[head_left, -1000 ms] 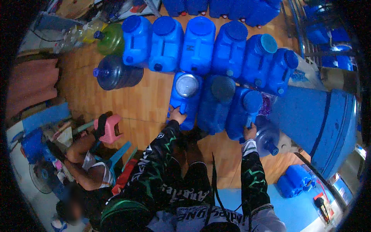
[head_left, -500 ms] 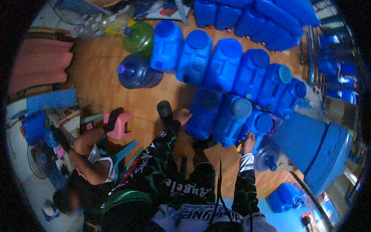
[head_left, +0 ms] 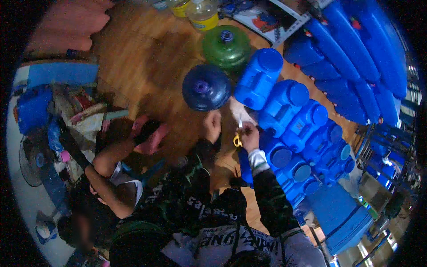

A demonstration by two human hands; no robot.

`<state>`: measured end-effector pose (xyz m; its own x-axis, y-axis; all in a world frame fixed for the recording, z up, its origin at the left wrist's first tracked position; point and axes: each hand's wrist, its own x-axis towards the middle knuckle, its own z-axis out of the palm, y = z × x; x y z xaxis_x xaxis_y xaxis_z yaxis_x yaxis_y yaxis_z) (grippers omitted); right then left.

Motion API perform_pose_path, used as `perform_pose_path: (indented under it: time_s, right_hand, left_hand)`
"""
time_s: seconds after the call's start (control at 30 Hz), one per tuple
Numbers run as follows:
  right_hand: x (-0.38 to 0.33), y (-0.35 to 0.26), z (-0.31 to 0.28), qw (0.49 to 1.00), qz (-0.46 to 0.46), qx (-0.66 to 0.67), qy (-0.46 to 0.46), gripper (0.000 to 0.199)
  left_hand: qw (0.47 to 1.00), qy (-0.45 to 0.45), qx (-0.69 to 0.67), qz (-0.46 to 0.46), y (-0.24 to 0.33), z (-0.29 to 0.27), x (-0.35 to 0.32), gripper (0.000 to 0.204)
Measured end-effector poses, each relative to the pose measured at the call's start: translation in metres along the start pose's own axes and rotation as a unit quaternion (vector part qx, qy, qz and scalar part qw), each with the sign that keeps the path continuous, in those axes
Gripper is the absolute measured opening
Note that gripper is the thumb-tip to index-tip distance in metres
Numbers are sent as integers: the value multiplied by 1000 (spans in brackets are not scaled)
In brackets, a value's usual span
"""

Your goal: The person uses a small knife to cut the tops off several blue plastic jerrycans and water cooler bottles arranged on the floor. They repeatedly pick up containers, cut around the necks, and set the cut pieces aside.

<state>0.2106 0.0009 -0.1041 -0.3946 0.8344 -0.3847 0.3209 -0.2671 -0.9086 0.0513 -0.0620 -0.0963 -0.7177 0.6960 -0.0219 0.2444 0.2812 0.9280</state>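
Note:
My right hand [head_left: 250, 135] is closed on scissors with yellow handles [head_left: 237, 141], their light blade pointing away from me. Just left of it is my left hand [head_left: 212, 125], its fingers curled in; whether anything is inside them is hidden. Beyond the left hand, a round dark blue water bottle [head_left: 207, 89] with a purple cap stands on the floor. A green round bottle [head_left: 226, 46] is behind it. Right of my hands begin rows of blue rectangular water jugs [head_left: 258, 82] with round caps. A pale patch [head_left: 241, 111] lies beyond my right hand; I cannot tell what it is.
A person [head_left: 109, 187] sits at the left, beside a pink stool [head_left: 149, 135]. More blue containers [head_left: 347, 58] are stacked at the far right. A large blue box [head_left: 340, 216] stands at the lower right, and a fan [head_left: 36, 160] at the left edge.
The view has turned, shifting the jugs down and right. My right hand has come from the right-hand jugs to beside my left hand, bringing the scissors along.

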Motion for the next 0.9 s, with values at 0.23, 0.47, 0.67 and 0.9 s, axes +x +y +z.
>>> perform_pose_path:
  time_s: [0.23, 0.47, 0.67, 0.9]
  right_hand:
    - [97, -51, 82, 996, 61, -41, -49, 21]
    - [115, -79, 122, 998, 22, -56, -2, 31]
    - [136, -71, 153, 993, -30, -118, -5, 29]
    - [140, -65, 159, 987, -57, -147, -6, 34]
  left_hand:
    - [929, -168, 329, -3, -33, -74, 163, 35]
    - [863, -298, 408, 21, -12, -66, 194, 27]
    - [785, -395, 463, 114, -12, -66, 200, 19]
    - [769, -435, 434, 179, -38, -77, 204, 21]
